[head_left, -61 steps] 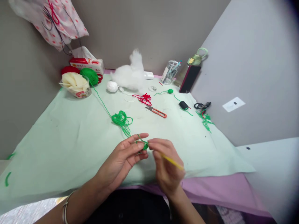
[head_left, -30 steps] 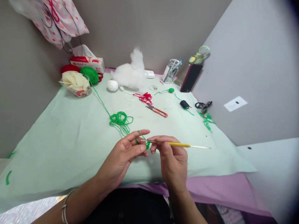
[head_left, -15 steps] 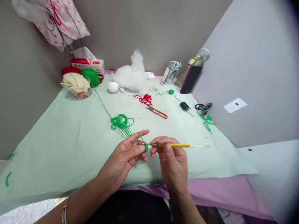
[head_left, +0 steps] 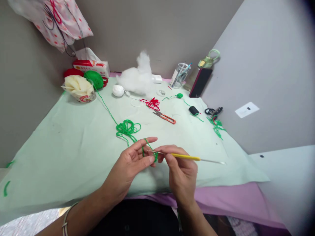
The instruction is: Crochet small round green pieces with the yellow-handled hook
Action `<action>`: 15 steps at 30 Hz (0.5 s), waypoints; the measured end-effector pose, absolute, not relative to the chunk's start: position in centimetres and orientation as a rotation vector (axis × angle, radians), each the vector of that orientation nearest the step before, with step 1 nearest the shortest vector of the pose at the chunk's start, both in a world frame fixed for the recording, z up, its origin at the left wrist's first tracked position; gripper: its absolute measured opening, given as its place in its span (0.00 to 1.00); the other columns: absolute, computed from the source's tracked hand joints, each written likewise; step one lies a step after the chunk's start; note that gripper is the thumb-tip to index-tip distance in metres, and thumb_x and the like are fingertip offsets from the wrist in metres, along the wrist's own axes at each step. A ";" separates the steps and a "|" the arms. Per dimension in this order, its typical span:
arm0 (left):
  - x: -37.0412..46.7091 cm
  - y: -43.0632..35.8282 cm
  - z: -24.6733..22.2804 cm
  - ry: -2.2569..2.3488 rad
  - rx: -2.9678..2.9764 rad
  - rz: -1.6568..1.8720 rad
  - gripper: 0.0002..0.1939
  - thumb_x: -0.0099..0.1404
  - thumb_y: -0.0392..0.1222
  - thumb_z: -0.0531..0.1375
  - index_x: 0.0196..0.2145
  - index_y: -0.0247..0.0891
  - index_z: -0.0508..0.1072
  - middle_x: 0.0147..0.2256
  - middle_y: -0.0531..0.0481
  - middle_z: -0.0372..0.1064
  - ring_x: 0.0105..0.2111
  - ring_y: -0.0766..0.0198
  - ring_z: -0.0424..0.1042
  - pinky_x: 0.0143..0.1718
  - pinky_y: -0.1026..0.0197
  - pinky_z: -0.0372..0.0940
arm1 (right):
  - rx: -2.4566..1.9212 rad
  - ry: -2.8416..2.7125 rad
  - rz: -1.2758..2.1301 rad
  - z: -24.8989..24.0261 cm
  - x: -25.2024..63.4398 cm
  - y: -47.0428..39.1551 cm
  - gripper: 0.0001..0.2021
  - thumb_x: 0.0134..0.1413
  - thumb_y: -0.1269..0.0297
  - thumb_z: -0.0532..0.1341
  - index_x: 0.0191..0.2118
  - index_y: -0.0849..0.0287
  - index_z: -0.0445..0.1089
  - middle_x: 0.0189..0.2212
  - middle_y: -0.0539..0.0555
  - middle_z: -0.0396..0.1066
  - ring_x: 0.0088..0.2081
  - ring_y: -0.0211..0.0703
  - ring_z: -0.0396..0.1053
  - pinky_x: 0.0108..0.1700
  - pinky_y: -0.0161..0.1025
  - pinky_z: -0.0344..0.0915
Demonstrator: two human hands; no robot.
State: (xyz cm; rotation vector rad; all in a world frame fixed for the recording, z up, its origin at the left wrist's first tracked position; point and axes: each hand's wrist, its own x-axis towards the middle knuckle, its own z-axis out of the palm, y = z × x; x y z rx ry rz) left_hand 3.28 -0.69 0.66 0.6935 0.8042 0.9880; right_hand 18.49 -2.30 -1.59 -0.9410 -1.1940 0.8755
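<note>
My left hand (head_left: 131, 164) pinches a small green crochet piece (head_left: 156, 156) between thumb and fingers, and green yarn runs over its raised index finger. In my right hand (head_left: 182, 170) is a crochet hook (head_left: 187, 157) with a yellow handle, held like a pen. The hook's thin metal tip points left and passes at the crochet piece, by the taut strand; the other metal end sticks out to the right. Behind the left hand lies a loose tangle of green yarn (head_left: 126, 127), with a strand leading back to a green yarn ball (head_left: 94, 79).
Orange thread snips (head_left: 167, 118) lie beyond my hands, beside red yarn (head_left: 153, 103). White stuffing (head_left: 136, 78), a white yarn ball (head_left: 118, 90) and a tub (head_left: 80, 90) stand farther back. At right are a phone (head_left: 201, 83), a bottle (head_left: 209, 61) and a black yarn bundle (head_left: 194, 110).
The hook has tilted, its right end dropping lower and its tip rising slightly leftward. My right hand has come closer to the left one. The view has shifted slightly.
</note>
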 end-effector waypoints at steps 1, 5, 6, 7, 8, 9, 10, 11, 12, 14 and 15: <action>3.2 -0.7 0.7 0.808 0.692 0.976 0.20 0.62 0.39 0.72 0.52 0.44 0.82 0.33 0.53 0.71 0.35 0.63 0.71 0.42 0.59 0.66 | -0.925 -1.154 0.922 -1.6 18.5 -2.3 0.07 0.68 0.65 0.63 0.42 0.53 0.80 0.35 0.53 0.81 0.32 0.39 0.76 0.36 0.38 0.75; 2.8 -0.5 0.9 0.819 0.665 0.938 0.19 0.63 0.39 0.69 0.52 0.42 0.83 0.32 0.53 0.69 0.35 0.62 0.70 0.42 0.59 0.65 | -0.906 -1.118 0.986 -1.7 18.9 -2.4 0.08 0.71 0.62 0.59 0.41 0.54 0.76 0.34 0.53 0.81 0.28 0.39 0.75 0.31 0.38 0.75; 2.8 -0.6 0.9 0.826 0.672 0.947 0.19 0.63 0.39 0.69 0.52 0.42 0.82 0.32 0.53 0.69 0.34 0.62 0.70 0.42 0.59 0.65 | -0.941 -1.181 0.913 -1.7 18.9 -2.6 0.09 0.72 0.65 0.58 0.42 0.54 0.76 0.34 0.53 0.81 0.28 0.39 0.76 0.32 0.38 0.75; 2.8 -0.6 0.9 0.836 0.685 0.963 0.19 0.63 0.40 0.70 0.53 0.42 0.82 0.31 0.53 0.69 0.34 0.62 0.69 0.42 0.59 0.65 | -0.970 -1.280 0.804 -1.8 19.0 -2.8 0.09 0.72 0.67 0.57 0.45 0.53 0.76 0.36 0.53 0.81 0.30 0.40 0.77 0.34 0.39 0.76; 2.9 -0.7 0.8 0.847 0.694 0.984 0.20 0.63 0.40 0.71 0.53 0.42 0.82 0.31 0.54 0.69 0.34 0.63 0.69 0.42 0.60 0.65 | -0.991 -1.407 0.666 -1.8 19.0 -3.0 0.11 0.71 0.70 0.57 0.48 0.53 0.76 0.38 0.54 0.81 0.33 0.42 0.78 0.36 0.41 0.77; 3.1 -0.7 0.8 0.853 0.690 1.002 0.21 0.63 0.40 0.71 0.54 0.43 0.81 0.31 0.54 0.69 0.34 0.64 0.69 0.42 0.60 0.66 | -0.997 -1.543 0.508 -1.9 19.0 -3.3 0.13 0.69 0.73 0.58 0.51 0.52 0.76 0.41 0.55 0.81 0.37 0.44 0.79 0.39 0.42 0.78; 3.2 -0.8 0.8 0.850 0.665 1.011 0.22 0.62 0.40 0.72 0.55 0.43 0.80 0.31 0.54 0.70 0.34 0.64 0.69 0.43 0.61 0.66 | -0.989 -1.668 0.359 -2.0 18.9 -3.4 0.15 0.67 0.74 0.60 0.53 0.51 0.76 0.43 0.57 0.81 0.41 0.47 0.80 0.41 0.43 0.78; 3.3 -0.8 0.7 0.833 0.617 1.002 0.23 0.62 0.40 0.73 0.55 0.43 0.80 0.32 0.54 0.72 0.35 0.64 0.70 0.43 0.61 0.66 | -0.983 -1.753 0.245 -2.1 18.9 -3.6 0.17 0.65 0.75 0.62 0.55 0.50 0.76 0.45 0.57 0.81 0.44 0.48 0.80 0.42 0.44 0.79; 3.4 -0.9 0.7 0.809 0.557 0.976 0.24 0.61 0.40 0.73 0.55 0.42 0.80 0.33 0.53 0.74 0.35 0.64 0.71 0.44 0.61 0.67 | -0.988 -1.787 0.185 -2.2 18.8 -3.6 0.18 0.64 0.76 0.63 0.55 0.49 0.77 0.46 0.58 0.80 0.45 0.49 0.79 0.43 0.44 0.79; 3.4 -0.8 0.7 0.761 0.436 0.914 0.22 0.61 0.39 0.73 0.53 0.39 0.81 0.35 0.51 0.75 0.35 0.64 0.72 0.43 0.61 0.68 | -1.021 -1.676 0.246 -2.1 18.6 -3.6 0.16 0.65 0.75 0.62 0.52 0.49 0.78 0.43 0.57 0.79 0.43 0.47 0.79 0.41 0.43 0.78; 3.3 -0.7 0.6 0.748 0.396 0.897 0.21 0.61 0.38 0.73 0.52 0.37 0.81 0.34 0.51 0.75 0.34 0.65 0.71 0.42 0.61 0.68 | -1.028 -1.554 0.354 -2.1 18.6 -3.4 0.14 0.67 0.74 0.60 0.50 0.50 0.78 0.41 0.56 0.79 0.39 0.45 0.78 0.40 0.42 0.78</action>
